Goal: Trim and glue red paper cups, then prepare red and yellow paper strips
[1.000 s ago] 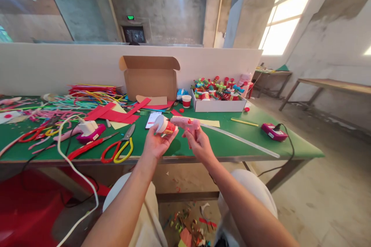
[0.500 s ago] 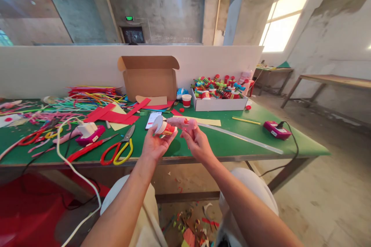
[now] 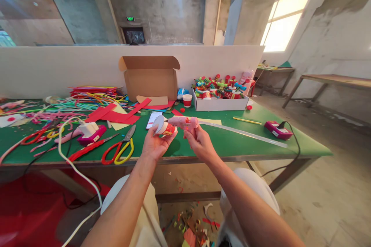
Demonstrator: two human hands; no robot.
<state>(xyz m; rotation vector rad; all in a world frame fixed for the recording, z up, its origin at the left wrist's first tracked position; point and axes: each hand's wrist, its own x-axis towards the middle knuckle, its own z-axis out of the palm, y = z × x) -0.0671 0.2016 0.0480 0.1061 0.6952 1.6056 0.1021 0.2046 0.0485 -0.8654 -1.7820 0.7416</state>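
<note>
My left hand is closed around a small red and white paper cup, tilted on its side with a grey-white disc-like end facing left. In my right hand is a pink hot glue gun, its nozzle pointing left at the cup near the disc's edge. Whether the tip touches the cup I cannot tell. A long clear glue stick sticks out of the gun's back end and reaches right over the green table. Below the hands hang my forearms, over the table's front edge.
Scissors with red and yellow handles lie left of my hands, near a purple power strip and red paper strips. A phone, another paper cup, a white box of colourful figures and an open cardboard box stand behind.
The glue gun has shifted slightly to the right with my right hand, and its glue stick's far end sits a little further right. My left hand still holds the cup.
</note>
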